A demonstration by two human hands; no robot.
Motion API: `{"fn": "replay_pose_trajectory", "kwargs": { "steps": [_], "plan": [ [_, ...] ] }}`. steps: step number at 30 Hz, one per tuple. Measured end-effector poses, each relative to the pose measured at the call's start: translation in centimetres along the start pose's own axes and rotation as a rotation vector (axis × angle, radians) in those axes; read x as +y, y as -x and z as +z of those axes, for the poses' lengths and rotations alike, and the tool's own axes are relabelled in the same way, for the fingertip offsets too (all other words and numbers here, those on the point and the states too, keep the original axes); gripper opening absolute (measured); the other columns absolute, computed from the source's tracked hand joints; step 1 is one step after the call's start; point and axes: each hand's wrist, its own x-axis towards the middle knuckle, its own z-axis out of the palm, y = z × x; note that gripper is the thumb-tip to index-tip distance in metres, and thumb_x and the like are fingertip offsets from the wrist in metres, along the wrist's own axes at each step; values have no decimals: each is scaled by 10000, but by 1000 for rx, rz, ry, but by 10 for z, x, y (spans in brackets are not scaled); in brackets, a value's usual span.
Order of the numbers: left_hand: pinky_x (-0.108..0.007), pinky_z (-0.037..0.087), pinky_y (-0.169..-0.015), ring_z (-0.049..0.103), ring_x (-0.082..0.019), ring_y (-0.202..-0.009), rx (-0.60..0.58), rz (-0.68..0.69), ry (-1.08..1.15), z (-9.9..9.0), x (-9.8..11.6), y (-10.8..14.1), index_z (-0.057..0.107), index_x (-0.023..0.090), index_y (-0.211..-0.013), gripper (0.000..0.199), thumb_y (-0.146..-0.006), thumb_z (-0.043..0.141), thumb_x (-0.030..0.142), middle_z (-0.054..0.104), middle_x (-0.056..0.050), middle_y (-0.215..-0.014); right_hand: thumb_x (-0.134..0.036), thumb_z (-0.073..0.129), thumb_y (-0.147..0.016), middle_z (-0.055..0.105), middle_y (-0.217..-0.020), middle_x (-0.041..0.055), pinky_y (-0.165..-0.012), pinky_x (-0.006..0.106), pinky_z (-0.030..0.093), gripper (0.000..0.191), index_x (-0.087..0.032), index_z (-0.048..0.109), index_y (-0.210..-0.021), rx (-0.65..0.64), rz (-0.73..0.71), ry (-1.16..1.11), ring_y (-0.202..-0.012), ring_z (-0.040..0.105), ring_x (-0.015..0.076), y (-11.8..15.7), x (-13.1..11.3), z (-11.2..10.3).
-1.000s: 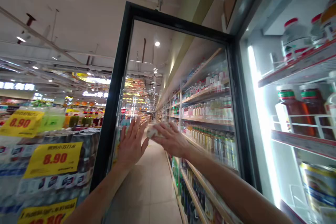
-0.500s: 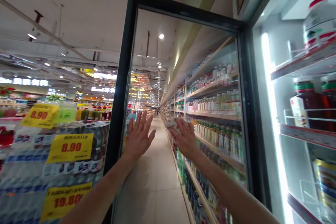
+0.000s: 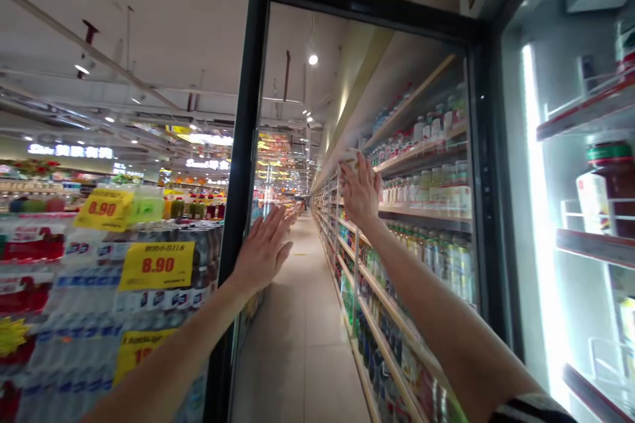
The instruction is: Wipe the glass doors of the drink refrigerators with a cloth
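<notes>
A glass cooler door [image 3: 307, 119] with a black frame stands swung out in front of me. My right hand [image 3: 361, 192] presses a pale, patterned cloth [image 3: 350, 157] against the glass, its fingers spread over it. Most of the cloth is hidden under the palm and fingers. Lower and to the left, my left hand [image 3: 264, 248] lies flat near the door's left frame with the fingers stretched out and nothing in it. It appears to touch the pane.
On the right is the lit cooler, with bottles [image 3: 605, 185] on wire-edged shelves [image 3: 595, 248]. Stacked drink packs with yellow price signs [image 3: 157, 266] stand left of the door. Through the glass, a tiled aisle [image 3: 297, 317] runs along shelves of bottles [image 3: 426, 192].
My right hand has slid the cloth upward on the glass. My left hand stays flat, nearly in place. The view has shifted slightly left.
</notes>
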Motion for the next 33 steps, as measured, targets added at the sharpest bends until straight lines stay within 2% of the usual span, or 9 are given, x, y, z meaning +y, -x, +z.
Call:
{"fn": "replay_pose_trajectory", "kwargs": {
  "steps": [2, 9, 11, 15, 17, 24, 26, 31, 33],
  "plan": [
    [-406, 273, -1122, 246, -215, -1398, 78, -60, 126, -12, -2, -1, 239, 231, -1435, 534, -921, 382, 256, 289, -108, -1504, -234, 382, -911, 253, -1530, 47, -1094, 523, 200, 451, -307, 431, -1354, -88, -171, -9, -1396, 212, 259, 17, -22, 1],
    [-411, 306, -1111, 301, -223, -1373, 219, -149, 259, -42, -7, 17, 273, 251, -1416, 500, -921, 347, 251, 277, -81, -1509, -320, 403, -921, 367, -1477, -25, -1080, 423, 268, 375, -330, 477, -1288, -323, -1003, -211, -1360, 267, 188, 162, -72, 6],
    [-417, 305, -1112, 306, -227, -1370, 187, -164, 231, -42, -9, 23, 262, 251, -1419, 501, -924, 338, 269, 280, -87, -1507, -310, 403, -924, 370, -1475, -12, -1077, 446, 274, 371, -326, 479, -1287, -273, -885, -191, -1353, 280, 203, 134, -76, 8],
    [-437, 301, -1109, 295, -245, -1375, 156, -189, 194, -38, -11, 25, 256, 237, -1420, 505, -924, 330, 305, 280, -100, -1505, -275, 386, -936, 296, -1510, 25, -1085, 530, 229, 385, -313, 465, -1310, -140, -280, -81, -1381, 241, 266, 22, -75, 8],
    [-436, 303, -1107, 294, -244, -1376, 152, -185, 182, -37, -10, 24, 248, 236, -1423, 511, -923, 333, 300, 276, -102, -1507, -260, 377, -938, 271, -1522, 25, -1092, 543, 203, 384, -308, 469, -1308, -141, -280, -78, -1393, 220, 271, 11, -76, 8],
    [-419, 298, -1107, 301, -229, -1375, 113, -114, 43, -35, -19, 25, 202, 232, -1441, 578, -900, 401, 263, 299, -118, -1499, -286, 483, -875, 394, -1465, -25, -1101, 404, 236, 337, -306, 561, -1203, -400, -1112, -300, -1364, 278, 174, 206, -62, 2],
    [-418, 287, -1109, 313, -228, -1370, 97, -120, -25, -32, -18, 24, 221, 208, -1437, 578, -897, 419, 265, 336, -136, -1479, -284, 495, -871, 397, -1464, -29, -1102, 397, 228, 360, -326, 545, -1224, -388, -1052, -274, -1354, 296, 165, 212, -42, 1],
    [-449, 208, -1135, 203, -239, -1411, 11, -153, -73, -10, 19, 31, 256, 174, -1433, 584, -891, 447, 281, 311, -149, -1488, -224, 461, -887, 376, -1468, 76, -1095, 504, 196, 411, -313, 513, -1284, -80, -239, -31, -1379, 267, 249, 133, -6, 0],
    [-450, 203, -1136, 162, -240, -1419, -30, -155, -54, 0, 37, 40, 252, 180, -1439, 595, -889, 451, 290, 284, -139, -1498, -232, 461, -886, 349, -1480, 98, -1097, 514, 193, 412, -292, 513, -1289, -49, -136, -2, -1388, 249, 267, 137, -11, 0]
  ]
}}
